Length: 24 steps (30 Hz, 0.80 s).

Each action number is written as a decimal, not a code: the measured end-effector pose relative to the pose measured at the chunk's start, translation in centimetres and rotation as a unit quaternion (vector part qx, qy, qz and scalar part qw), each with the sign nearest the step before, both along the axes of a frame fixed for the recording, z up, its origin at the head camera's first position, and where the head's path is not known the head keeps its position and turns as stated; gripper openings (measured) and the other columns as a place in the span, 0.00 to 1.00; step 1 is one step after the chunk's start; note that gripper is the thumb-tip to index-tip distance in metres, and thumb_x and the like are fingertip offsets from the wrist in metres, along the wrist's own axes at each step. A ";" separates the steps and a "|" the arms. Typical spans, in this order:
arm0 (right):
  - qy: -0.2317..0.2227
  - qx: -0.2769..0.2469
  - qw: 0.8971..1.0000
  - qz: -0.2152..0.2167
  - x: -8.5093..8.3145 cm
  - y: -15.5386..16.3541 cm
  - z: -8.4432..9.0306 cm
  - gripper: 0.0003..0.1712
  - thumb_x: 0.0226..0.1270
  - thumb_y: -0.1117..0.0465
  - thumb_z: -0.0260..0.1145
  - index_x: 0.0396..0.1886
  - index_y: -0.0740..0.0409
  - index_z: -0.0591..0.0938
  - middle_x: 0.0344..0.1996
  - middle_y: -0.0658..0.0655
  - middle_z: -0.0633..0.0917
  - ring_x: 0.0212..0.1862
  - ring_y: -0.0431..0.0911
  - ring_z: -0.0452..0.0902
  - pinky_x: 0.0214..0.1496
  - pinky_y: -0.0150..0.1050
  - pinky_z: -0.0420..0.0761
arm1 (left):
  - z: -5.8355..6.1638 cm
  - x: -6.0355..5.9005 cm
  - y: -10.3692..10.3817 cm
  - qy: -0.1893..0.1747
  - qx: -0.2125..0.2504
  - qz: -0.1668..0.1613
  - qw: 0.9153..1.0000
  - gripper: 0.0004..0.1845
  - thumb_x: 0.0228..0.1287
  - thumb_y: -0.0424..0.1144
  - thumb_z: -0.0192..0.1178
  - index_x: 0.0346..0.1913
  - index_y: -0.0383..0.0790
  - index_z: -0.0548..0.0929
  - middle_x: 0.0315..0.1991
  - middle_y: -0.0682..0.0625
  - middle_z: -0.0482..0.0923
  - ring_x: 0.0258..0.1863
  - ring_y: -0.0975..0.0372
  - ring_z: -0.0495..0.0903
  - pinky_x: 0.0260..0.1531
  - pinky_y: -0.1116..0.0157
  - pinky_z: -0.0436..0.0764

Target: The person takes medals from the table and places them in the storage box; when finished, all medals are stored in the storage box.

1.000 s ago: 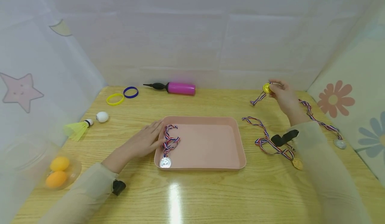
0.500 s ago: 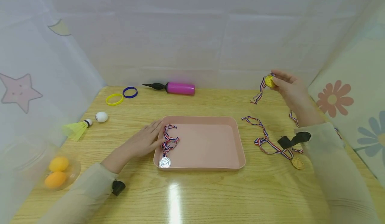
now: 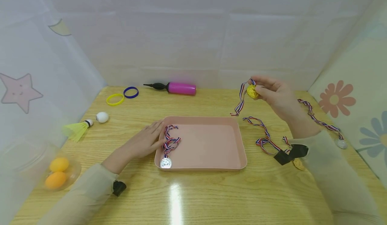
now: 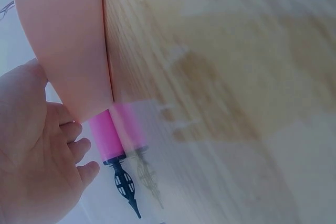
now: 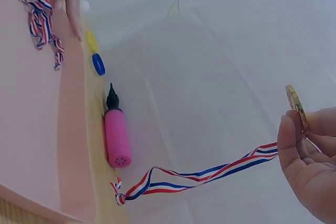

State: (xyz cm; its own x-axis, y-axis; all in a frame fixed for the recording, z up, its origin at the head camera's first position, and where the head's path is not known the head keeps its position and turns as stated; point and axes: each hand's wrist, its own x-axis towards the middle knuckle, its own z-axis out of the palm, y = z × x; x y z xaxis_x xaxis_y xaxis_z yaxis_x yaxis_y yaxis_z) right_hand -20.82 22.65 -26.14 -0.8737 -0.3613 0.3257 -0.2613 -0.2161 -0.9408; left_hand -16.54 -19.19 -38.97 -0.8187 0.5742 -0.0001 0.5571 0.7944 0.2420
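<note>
1. The right hand (image 3: 276,95) is raised above the table's far right part and pinches a gold medal (image 3: 252,91) between thumb and fingers; its striped ribbon (image 3: 240,100) hangs down toward the pink tray's far right corner.
2. The left hand (image 3: 147,140) lies flat, fingers straight, against the left rim of the pink tray (image 3: 208,166), holding nothing.
3. Inside the tray, by the left wall, lies a silver medal (image 3: 166,163) with bunched ribbon.
4. A second gold medal (image 3: 298,164) lies right of the tray.
5. A pink pump (image 3: 181,88) lies along the table's far edge.
</note>
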 end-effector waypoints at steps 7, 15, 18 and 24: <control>-0.006 0.120 0.993 0.006 1.2 -2.9 -0.8 0.18 0.68 0.67 0.57 0.57 0.61 0.75 0.48 0.53 0.79 0.41 0.43 0.76 0.42 0.34 0.78 | 0.0 0.1 0.1 -0.003 -0.003 0.003 1.000 0.36 0.72 0.50 0.42 0.70 0.27 0.48 0.69 0.33 0.45 0.68 0.44 0.46 0.64 0.48 0.50; -0.032 0.179 0.983 0.024 1.6 -6.9 -1.5 0.21 0.66 0.69 0.57 0.59 0.68 0.72 0.49 0.55 0.79 0.40 0.43 0.76 0.42 0.37 0.79 | 0.1 0.1 0.2 0.009 0.003 -0.003 1.000 0.35 0.72 0.48 0.44 0.69 0.26 0.48 0.70 0.34 0.44 0.68 0.44 0.46 0.63 0.47 0.51; -0.039 0.177 0.983 0.042 1.5 -8.4 -1.8 0.21 0.66 0.71 0.57 0.58 0.71 0.71 0.51 0.60 0.78 0.40 0.43 0.76 0.43 0.39 0.79 | 0.1 0.0 0.3 0.013 0.006 -0.006 1.000 0.35 0.72 0.48 0.44 0.69 0.26 0.48 0.70 0.35 0.44 0.68 0.45 0.45 0.63 0.47 0.51; -0.029 0.167 0.983 0.068 1.3 -11.0 -2.2 0.20 0.64 0.72 0.57 0.57 0.69 0.74 0.51 0.64 0.78 0.39 0.45 0.78 0.44 0.44 0.80 | 0.0 -0.2 0.3 0.015 0.002 -0.005 1.000 0.35 0.72 0.48 0.43 0.70 0.27 0.48 0.70 0.34 0.45 0.67 0.43 0.47 0.63 0.47 0.51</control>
